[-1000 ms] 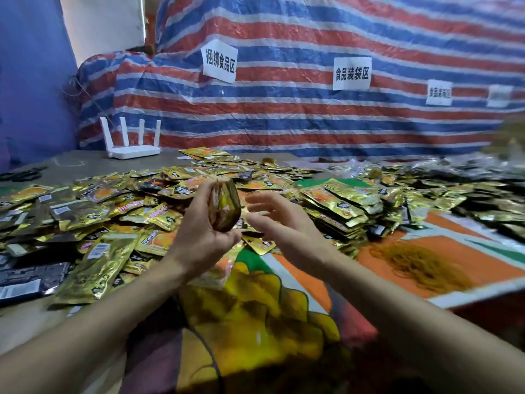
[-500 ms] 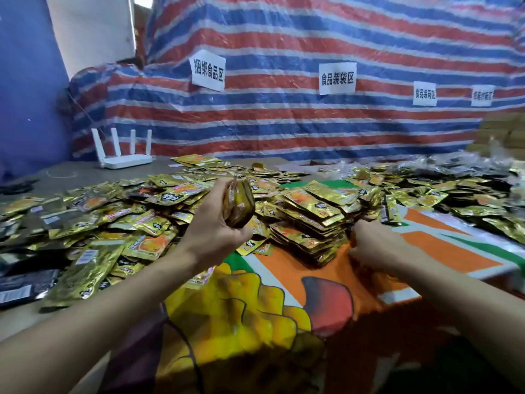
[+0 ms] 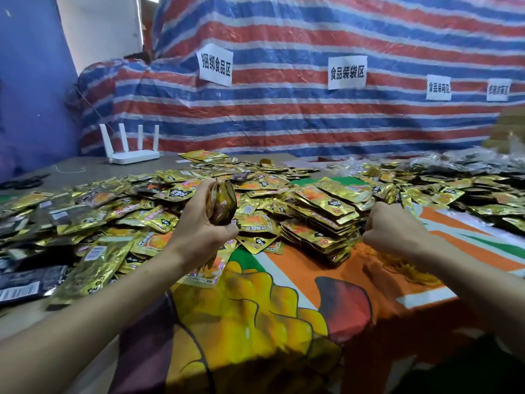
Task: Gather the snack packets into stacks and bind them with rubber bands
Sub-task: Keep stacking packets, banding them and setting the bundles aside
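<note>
Left grip (image 3: 199,224) clasps an upright packet stack (image 3: 223,204); right grip (image 3: 395,227) curls above rubber bands (image 3: 397,268), contents hidden. Bare counter cloth (image 3: 255,308) spreads at 6 o'clock between them.

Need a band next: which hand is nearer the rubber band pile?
Right. The right hand is curled right at the rubber band pile; the left hand holds a packet stack, well off to its left.
</note>
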Tool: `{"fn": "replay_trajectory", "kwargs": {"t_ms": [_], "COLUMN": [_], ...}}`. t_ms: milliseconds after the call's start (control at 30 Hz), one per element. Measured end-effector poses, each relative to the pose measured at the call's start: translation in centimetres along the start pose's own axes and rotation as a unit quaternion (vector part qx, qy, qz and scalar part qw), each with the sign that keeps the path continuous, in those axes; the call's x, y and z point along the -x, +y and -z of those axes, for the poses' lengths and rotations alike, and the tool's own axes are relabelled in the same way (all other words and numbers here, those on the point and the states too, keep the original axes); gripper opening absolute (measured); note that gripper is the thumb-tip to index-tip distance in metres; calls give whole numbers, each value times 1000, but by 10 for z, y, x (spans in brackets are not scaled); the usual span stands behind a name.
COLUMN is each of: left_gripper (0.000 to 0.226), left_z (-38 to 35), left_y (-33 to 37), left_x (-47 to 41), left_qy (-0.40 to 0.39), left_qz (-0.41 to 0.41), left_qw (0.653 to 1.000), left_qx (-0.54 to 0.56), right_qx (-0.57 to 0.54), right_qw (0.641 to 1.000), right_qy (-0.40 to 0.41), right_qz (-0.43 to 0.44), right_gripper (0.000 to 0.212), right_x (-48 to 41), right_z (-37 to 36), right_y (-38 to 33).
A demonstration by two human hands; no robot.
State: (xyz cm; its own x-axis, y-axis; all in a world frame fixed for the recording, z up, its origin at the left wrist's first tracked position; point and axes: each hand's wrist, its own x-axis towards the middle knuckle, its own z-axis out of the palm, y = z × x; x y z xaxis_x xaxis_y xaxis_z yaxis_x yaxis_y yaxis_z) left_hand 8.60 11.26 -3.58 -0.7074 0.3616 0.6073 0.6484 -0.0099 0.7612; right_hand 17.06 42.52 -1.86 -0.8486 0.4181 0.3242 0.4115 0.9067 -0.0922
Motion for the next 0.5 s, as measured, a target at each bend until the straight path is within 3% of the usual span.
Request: {"fn": "replay_trajectory", "kwargs": {"t_ms": [167, 233, 367, 500], "left_gripper": [49, 46, 47, 55], "left_z": [3, 5, 11, 21], "left_y": [-1, -1, -3, -6], "left_x": [3, 3, 0, -4], "left_qy": [15, 16, 21, 25], "left_qz": [5, 15, 52, 108], "left_qw": [1000, 1000, 997, 982], "left_qx": [13, 18, 58, 153], "right_qx": [127, 149, -16, -225], "right_qw": [992, 987, 967, 943], "right_qy": [0, 51, 244, 155], "right_qz": [17, 18, 76, 191], "right_gripper": [14, 19, 20, 19], "right_x": [-5, -8, -11, -10], "right_z": [17, 24, 44, 48], "right_y": [-1, -2, -21, -84]}}
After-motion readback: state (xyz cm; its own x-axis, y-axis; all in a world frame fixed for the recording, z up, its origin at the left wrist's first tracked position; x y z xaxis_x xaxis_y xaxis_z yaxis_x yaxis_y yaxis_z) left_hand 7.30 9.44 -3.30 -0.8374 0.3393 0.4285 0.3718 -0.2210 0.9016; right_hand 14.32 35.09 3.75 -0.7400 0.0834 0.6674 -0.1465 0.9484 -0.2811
